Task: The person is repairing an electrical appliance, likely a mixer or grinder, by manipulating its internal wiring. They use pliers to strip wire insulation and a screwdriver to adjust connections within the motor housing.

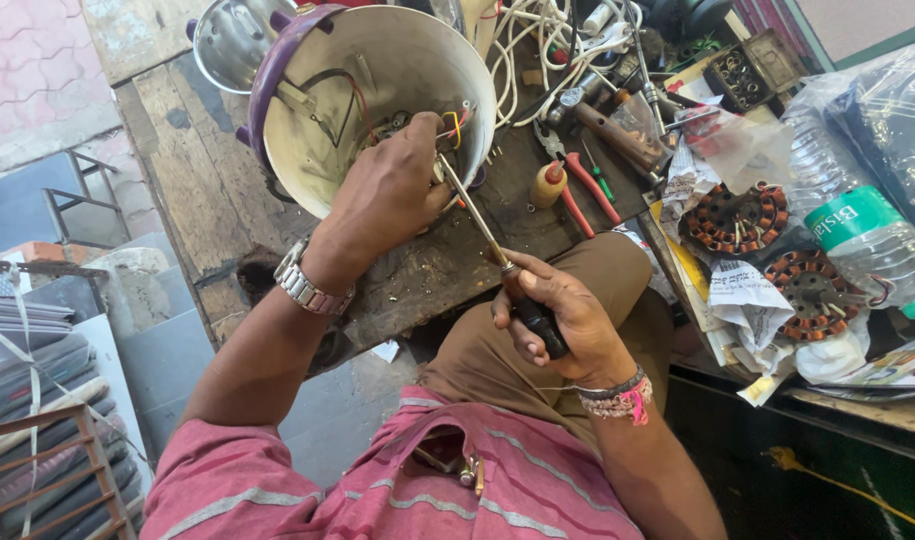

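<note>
Currently my left hand (388,190) clamps the wiring at the white appliance shell's (378,90) six o'clock rim, steadying it; my right hand (558,320) grips the screwdriver (483,235), shaft aimed toward eleven o'clock.

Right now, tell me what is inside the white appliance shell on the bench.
Inside the white shell run dark, red and yellow wires along its wall. The left hand reaches in, and the screwdriver held by the right hand points there. The hand covers what the tip touches.
</note>
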